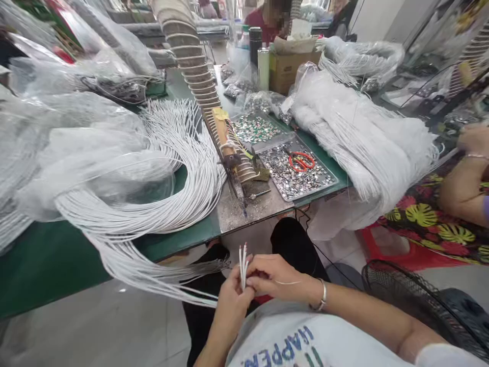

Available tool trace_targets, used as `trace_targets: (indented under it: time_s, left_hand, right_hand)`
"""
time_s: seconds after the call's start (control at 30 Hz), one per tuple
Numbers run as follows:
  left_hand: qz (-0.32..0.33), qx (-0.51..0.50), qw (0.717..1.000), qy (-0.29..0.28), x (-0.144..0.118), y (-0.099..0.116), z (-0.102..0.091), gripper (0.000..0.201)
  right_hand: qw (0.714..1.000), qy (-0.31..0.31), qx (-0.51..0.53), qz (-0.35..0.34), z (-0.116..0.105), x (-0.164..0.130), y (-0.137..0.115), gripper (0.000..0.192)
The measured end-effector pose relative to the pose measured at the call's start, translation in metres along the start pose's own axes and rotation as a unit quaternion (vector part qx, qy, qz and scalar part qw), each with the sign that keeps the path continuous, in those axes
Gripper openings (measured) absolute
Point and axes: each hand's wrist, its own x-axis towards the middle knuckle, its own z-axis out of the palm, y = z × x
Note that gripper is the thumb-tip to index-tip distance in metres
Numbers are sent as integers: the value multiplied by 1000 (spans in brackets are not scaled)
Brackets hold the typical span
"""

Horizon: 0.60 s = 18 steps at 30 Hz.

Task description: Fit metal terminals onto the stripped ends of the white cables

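Above my lap, my left hand [234,295] is closed around a few white cables [243,267], whose ends point up and show small reddish tips. My right hand [273,278] pinches the same cables from the right, its fingertips meeting the left hand's. From the left hand, several cables run left to a large bundle of white cables [160,216] draped over the table edge. More loose cable ends lie across my left thigh. Exactly where the right fingertips grip is partly hidden.
Ahead on the green table [198,232] stand a soldering iron [239,191] and a flexible duct [183,46]. A tray of small metal parts [278,188] holds orange-handled cutters [301,161]. White cable bundles [355,122] lie right. A fan [401,295] and another person's arm [464,178] are close by.
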Motion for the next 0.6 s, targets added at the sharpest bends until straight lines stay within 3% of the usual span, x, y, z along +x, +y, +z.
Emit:
trace_targets:
  time_s: [0.13, 0.27, 0.37, 0.5, 0.6]
  left_hand:
    - [0, 10, 1000, -9, 1, -6, -2, 58]
    - [14, 74, 996, -53, 4, -9, 0, 58]
    - [18, 86, 993, -78, 6, -8, -2, 59]
    - [13, 56, 993, -105, 2, -3, -11, 22]
    - [19, 85, 993, -84, -5, 4, -18, 26]
  right_hand:
    - [999, -27, -11, 32, -1, -2, 3, 4]
    - [994, -44, -89, -38, 0, -4, 11, 4]
    - [991, -22, -111, -68, 1, -8, 15, 4]
    - [998, 44, -40, -7, -4, -14, 14, 7]
    - [995, 62, 57, 57, -13, -18, 8, 10]
